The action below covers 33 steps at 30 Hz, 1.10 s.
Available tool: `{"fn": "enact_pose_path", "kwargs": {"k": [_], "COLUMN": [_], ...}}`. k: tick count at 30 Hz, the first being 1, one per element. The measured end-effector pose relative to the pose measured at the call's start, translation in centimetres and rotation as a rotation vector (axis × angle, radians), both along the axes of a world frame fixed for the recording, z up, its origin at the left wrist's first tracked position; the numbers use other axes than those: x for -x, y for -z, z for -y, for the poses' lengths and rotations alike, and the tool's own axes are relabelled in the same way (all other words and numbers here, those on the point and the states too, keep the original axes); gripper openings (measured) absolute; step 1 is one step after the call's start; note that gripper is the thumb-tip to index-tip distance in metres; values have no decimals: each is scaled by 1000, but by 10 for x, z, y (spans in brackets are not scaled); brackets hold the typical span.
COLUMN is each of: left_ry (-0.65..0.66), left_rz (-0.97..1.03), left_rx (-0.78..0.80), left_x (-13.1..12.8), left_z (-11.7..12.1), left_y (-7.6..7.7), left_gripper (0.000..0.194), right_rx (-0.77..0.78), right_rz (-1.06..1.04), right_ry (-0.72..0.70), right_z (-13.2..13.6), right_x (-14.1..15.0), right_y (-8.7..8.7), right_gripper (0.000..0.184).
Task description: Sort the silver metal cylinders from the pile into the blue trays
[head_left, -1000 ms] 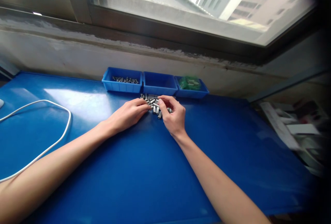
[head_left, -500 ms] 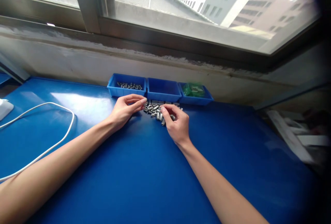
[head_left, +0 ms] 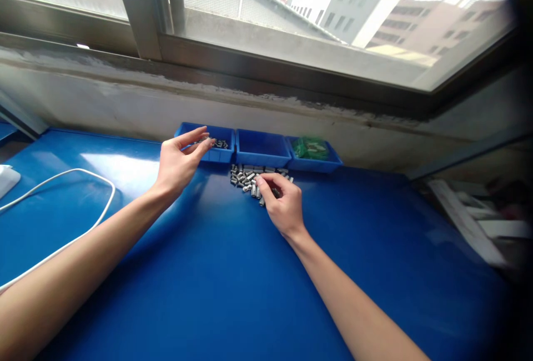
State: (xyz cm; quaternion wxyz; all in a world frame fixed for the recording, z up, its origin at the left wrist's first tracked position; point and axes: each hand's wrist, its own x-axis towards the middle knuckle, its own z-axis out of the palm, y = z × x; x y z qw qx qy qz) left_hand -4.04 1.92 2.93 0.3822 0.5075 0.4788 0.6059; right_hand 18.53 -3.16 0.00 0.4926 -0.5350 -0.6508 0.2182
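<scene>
Left hand (head_left: 177,164) hangs at the near wall of the left bin (head_left: 222,155), thumb and fingers slightly parted; whether they pinch anything, I can't tell. The right hand (head_left: 285,202) curls over the metal pieces (head_left: 239,178), heaped on the surface (head_left: 208,272) before the bins, its grip hidden. I'd worry that a small part might miss the rim, or a knuckle scatter the heap. Behind, the wall (head_left: 125,105) limits reach; towards the wrists there's wide room, though the left forearm meets a cable (head_left: 112,189).

hands (head_left: 180,164), metal parts (head_left: 246,179), blue bins (head_left: 263,156), blue table (head_left: 225,272)
</scene>
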Motion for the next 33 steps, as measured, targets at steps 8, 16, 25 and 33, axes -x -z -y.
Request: {"fn": "enact_pose_path", "kwargs": {"k": [8,16,25,33], "left_ry": [105,534,570,548], "left_rz": [-277,-958,-1019,-1061], "left_rx": [-176,-570,-470,-380], "left_x": [-4,-17,-16,-13], "left_z": [5,19,20,21], "left_y": [4,27,30,25], "left_gripper": [35,29,22,9], "right_rx": [-11,-6,-7,5], "right_rz": [22,21,41,35], "right_ry": [-3,0,-10,-17], "right_z": [0,1,1,2], "right_x": [1,1,3,2], "right_y": [-1,-1,-4,-4], "right_gripper": [18,17,16,17]}}
